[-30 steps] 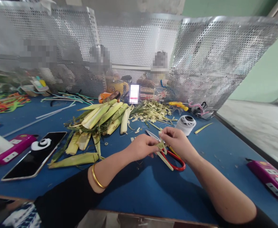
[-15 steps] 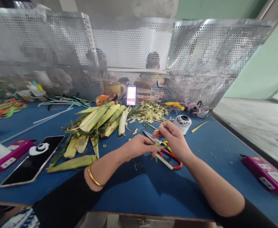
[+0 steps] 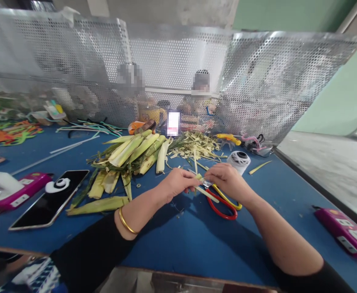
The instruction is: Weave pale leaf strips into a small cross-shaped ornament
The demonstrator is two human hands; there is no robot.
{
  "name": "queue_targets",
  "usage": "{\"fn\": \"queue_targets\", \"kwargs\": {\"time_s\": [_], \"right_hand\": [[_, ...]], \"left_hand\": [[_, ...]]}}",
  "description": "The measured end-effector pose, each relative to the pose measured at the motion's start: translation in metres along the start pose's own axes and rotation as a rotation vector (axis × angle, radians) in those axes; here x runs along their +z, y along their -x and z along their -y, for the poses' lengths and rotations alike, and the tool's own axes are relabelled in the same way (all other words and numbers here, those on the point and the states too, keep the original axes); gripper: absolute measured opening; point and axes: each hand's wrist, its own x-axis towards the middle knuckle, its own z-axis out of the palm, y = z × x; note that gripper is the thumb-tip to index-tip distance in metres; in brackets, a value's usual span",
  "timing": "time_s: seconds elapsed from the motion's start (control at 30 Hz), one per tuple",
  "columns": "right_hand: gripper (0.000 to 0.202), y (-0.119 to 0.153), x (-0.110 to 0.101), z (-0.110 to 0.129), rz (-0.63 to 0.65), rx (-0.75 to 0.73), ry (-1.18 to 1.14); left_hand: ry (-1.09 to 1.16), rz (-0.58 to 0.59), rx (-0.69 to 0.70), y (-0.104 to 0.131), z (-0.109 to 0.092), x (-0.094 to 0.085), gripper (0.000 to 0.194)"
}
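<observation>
My left hand (image 3: 181,182) is closed, pinching pale green corn husk strips (image 3: 198,177) between thumb and fingers. One strip sticks up above the fingertips and another slants down to the right. Fingers bent, my right hand (image 3: 223,178) pinches the same strips close beside the left fingertips. Under the hands lie scissors (image 3: 223,212) with one red and one yellow handle, their blades mostly hidden. A white spool of thread (image 3: 239,163) stands just behind my right hand. Left of my hands is a heap of corn husks (image 3: 136,152).
Shredded husk (image 3: 198,145) lies behind my hands, near a lit phone (image 3: 173,123). A dark tablet-like phone (image 3: 52,203) and a magenta power strip (image 3: 33,189) are at left, another power strip (image 3: 345,234) at right. A perforated metal screen (image 3: 175,57) borders the back; people sit beyond.
My right hand has come down and turned palm-down, its fingertips now meeting the strips at my left fingers. A strip now points upward. The view has shifted slightly.
</observation>
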Motion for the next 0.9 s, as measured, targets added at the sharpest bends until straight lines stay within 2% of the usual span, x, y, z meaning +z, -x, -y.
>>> {"fn": "queue_targets", "kwargs": {"time_s": [0.1, 0.17, 0.23, 0.27, 0.3, 0.4, 0.5, 0.6, 0.77, 0.9], "right_hand": [[0.027, 0.002, 0.003, 0.003, -0.094, 0.007, 0.124], [0.023, 0.004, 0.001, 0.011, -0.256, -0.008, 0.22], [0.02, 0.006, -0.003, 0.023, -0.406, -0.084, 0.31], [0.019, 0.007, -0.003, 0.029, -0.416, -0.154, 0.344], [0.02, 0.008, -0.002, 0.036, -0.374, -0.243, 0.374], [0.025, 0.008, 0.01, 0.05, -0.13, -0.466, 0.476], [0.026, 0.006, 0.026, 0.054, -0.051, -0.51, 0.624], [0.028, 0.005, 0.036, 0.049, -0.085, -0.485, 0.672], [0.032, 0.006, 0.035, 0.045, -0.26, -0.379, 0.554], [0.036, 0.009, 0.031, 0.052, -0.26, -0.474, 0.482]], "left_hand": [[0.034, -0.038, -0.064, -0.001, 0.002, 0.002, 0.022], [0.088, -0.084, -0.109, -0.003, 0.002, 0.002, 0.021], [0.176, -0.122, -0.138, -0.004, 0.003, 0.002, 0.02], [0.226, -0.136, -0.147, -0.004, 0.003, 0.003, 0.019], [0.274, -0.148, -0.148, -0.004, 0.003, 0.003, 0.018], [0.376, -0.164, -0.137, -0.004, 0.005, 0.006, 0.018], [0.418, -0.159, -0.143, -0.005, 0.007, 0.008, 0.02], [0.428, -0.132, -0.147, -0.006, 0.007, 0.006, 0.025], [0.449, 0.005, -0.12, -0.006, 0.001, -0.004, 0.027], [0.454, -0.064, -0.095, -0.002, -0.004, -0.005, 0.02]]}}
